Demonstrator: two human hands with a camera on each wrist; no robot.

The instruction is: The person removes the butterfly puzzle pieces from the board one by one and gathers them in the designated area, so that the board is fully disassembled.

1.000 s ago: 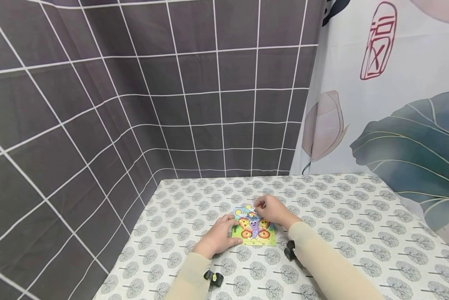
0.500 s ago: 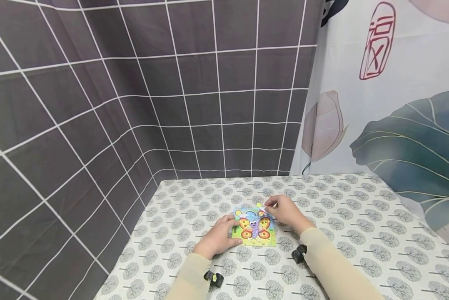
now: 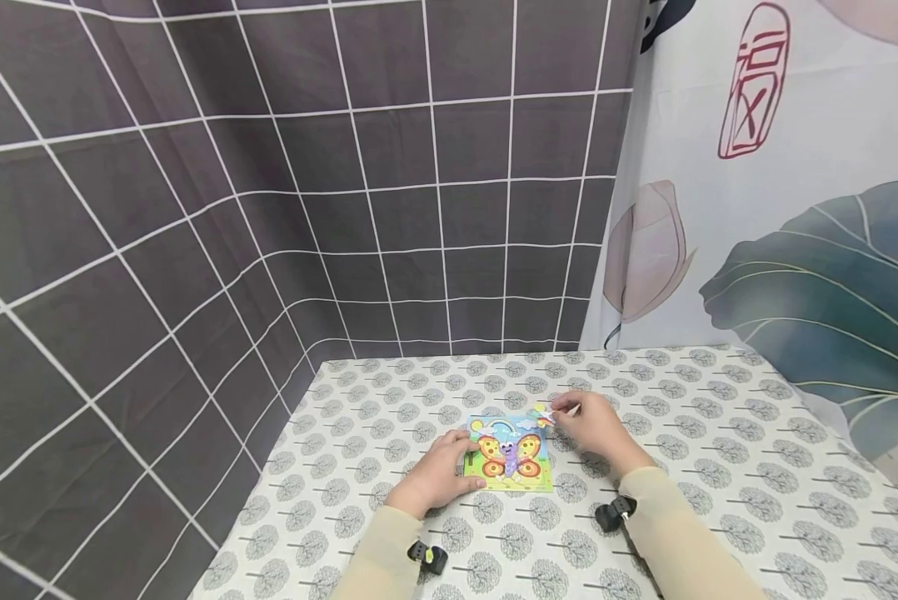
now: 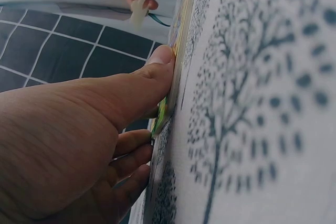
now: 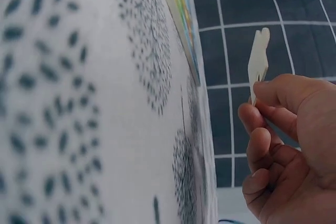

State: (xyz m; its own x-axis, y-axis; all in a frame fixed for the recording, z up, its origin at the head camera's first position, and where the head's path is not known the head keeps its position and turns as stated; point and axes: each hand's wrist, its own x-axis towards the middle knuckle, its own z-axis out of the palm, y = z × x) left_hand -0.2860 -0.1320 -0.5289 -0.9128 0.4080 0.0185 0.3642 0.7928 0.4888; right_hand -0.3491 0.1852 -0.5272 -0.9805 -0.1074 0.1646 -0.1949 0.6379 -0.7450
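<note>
A wooden picture puzzle [image 3: 511, 471] with a purple-bodied butterfly lies on the patterned cloth in the head view. My left hand [image 3: 443, 471] rests at its left side, thumb near the front corner and fingers relaxed along the left part. Beyond the back right corner, my right hand [image 3: 587, 423] pinches a small puzzle piece [image 3: 544, 415] between thumb and fingers, raised above the cloth. The piece shows yellow, white and red on its printed face. From the right wrist view, the bare pale wood of the piece [image 5: 258, 59] shows, with the other fingers curled below it.
A cloth with grey tree prints [image 3: 389, 500] covers the table. Behind it hangs a dark curtain with white grid lines [image 3: 471, 217], and a white curtain with lotus prints [image 3: 719, 250] hangs at the right. Each forearm wears a black wrist strap [image 3: 428, 557].
My right hand has moved to the right with the puzzle piece, from over the puzzle's upper part to its back right corner. The left hand stays in place.
</note>
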